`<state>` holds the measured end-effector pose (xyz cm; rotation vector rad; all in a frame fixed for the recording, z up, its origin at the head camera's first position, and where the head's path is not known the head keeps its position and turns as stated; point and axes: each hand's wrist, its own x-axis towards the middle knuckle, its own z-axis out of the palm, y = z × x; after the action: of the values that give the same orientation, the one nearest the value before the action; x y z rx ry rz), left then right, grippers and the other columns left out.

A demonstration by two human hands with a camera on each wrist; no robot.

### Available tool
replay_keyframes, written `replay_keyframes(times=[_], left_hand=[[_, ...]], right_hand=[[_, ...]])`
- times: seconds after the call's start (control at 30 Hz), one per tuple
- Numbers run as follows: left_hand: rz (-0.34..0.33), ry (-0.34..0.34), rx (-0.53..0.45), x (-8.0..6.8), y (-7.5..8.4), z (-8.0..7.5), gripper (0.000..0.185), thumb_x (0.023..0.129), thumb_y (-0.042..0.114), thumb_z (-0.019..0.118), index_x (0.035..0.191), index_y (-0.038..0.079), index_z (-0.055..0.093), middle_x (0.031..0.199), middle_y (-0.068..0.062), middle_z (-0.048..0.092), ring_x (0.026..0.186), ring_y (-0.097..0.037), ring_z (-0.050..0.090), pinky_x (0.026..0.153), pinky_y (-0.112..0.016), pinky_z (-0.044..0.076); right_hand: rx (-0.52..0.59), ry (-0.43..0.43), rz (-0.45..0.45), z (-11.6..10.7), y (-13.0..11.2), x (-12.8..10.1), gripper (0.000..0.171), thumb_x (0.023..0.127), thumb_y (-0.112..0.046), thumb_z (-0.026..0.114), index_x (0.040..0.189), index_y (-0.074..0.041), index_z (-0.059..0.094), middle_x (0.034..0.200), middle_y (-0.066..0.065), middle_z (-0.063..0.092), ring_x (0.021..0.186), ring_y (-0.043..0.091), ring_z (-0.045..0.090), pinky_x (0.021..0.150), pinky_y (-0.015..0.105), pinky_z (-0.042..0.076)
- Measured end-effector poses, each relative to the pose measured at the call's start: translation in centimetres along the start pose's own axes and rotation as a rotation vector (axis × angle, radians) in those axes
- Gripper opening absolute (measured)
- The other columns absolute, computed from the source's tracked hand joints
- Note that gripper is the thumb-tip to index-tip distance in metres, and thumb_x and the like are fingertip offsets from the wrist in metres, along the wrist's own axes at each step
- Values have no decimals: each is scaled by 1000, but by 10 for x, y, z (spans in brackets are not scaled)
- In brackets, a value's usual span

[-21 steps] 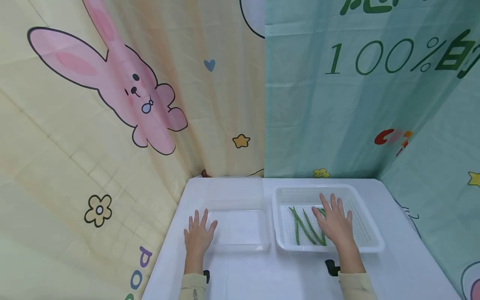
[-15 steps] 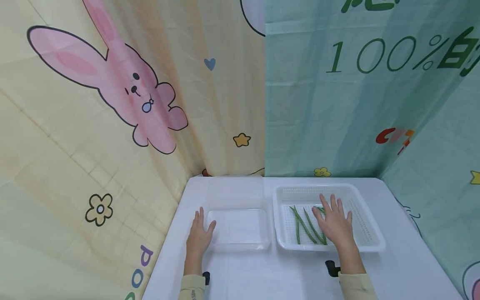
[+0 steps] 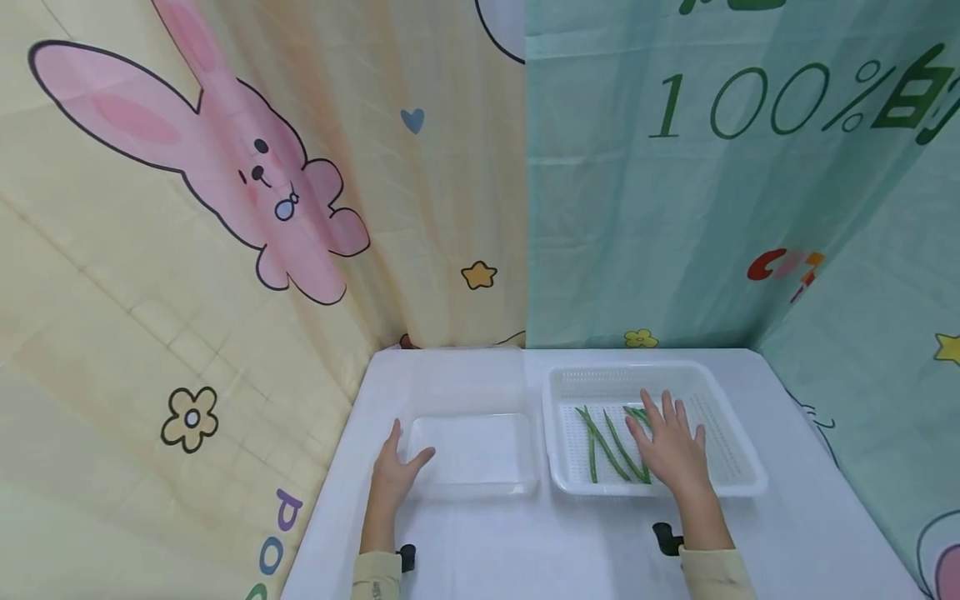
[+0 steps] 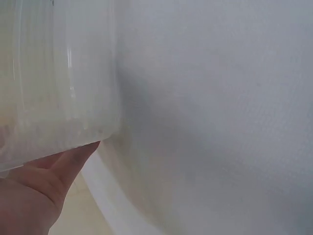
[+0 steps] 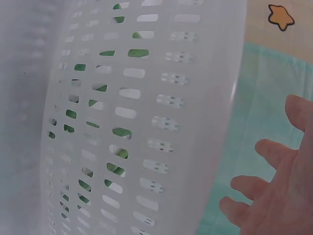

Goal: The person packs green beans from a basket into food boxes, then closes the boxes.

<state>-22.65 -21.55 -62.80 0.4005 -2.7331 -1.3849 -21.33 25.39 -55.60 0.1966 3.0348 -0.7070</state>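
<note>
Resting flat with fingers spread wide, the right hand point(image 3: 671, 447) lies inside the white perforated basket point(image 3: 738, 483), its fingers over the green beans point(image 3: 603, 442) lined along the basket floor. The basket stands on the right half of the white surface point(image 3: 525, 550). The left hand point(image 3: 393, 475) is relaxed and holding nothing; it sits against the left side of the clear plastic container point(image 3: 472, 454), thumb touching its wall. Container and basket stand just beside each other. Printed curtains point(image 3: 225, 250) enclose the surface on three sides.

cartoon curtains point(image 3: 262, 208) behind white table point(image 3: 540, 542)
</note>
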Motion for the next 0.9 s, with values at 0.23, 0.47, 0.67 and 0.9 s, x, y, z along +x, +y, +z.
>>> replay_keyframes(times=[0.23, 0.47, 0.67, 0.9], left_hand=[[16, -120, -19, 5, -1, -12, 123, 82, 46, 91, 172, 12, 13, 174, -26, 27, 161, -52, 21, 131, -70, 27], [62, -249, 33, 2, -2, -26, 141, 75, 39, 98, 171, 6, 1, 177, -29, 11, 163, -53, 13, 133, -70, 21], [53, -209, 86, -11, -8, -23, 149, 67, 33, 103, 169, -1, 0, 173, -34, 16, 160, -56, 19, 130, -71, 27], [56, -134, 93, -15, -11, -14, 144, 64, 29, 104, 169, 0, 10, 170, -33, 28, 156, -57, 29, 128, -71, 33]], right_hand=[[11, -7, 15, 1, 3, 0, 79, 110, -56, 42, 169, -9, 20, 175, 33, 4, 163, 55, 0, 127, 85, -2], [9, 5, 17, 1, 3, -1, 78, 110, -53, 43, 169, -7, 21, 174, 34, 6, 162, 55, 1, 127, 85, -1], [-1, 7, 21, 1, 3, -2, 77, 110, -53, 41, 169, -7, 21, 174, 34, 6, 162, 55, 2, 127, 85, 1], [0, 3, 19, 0, 7, -3, 78, 110, -56, 39, 169, -8, 21, 174, 33, 6, 163, 55, 4, 127, 85, 1]])
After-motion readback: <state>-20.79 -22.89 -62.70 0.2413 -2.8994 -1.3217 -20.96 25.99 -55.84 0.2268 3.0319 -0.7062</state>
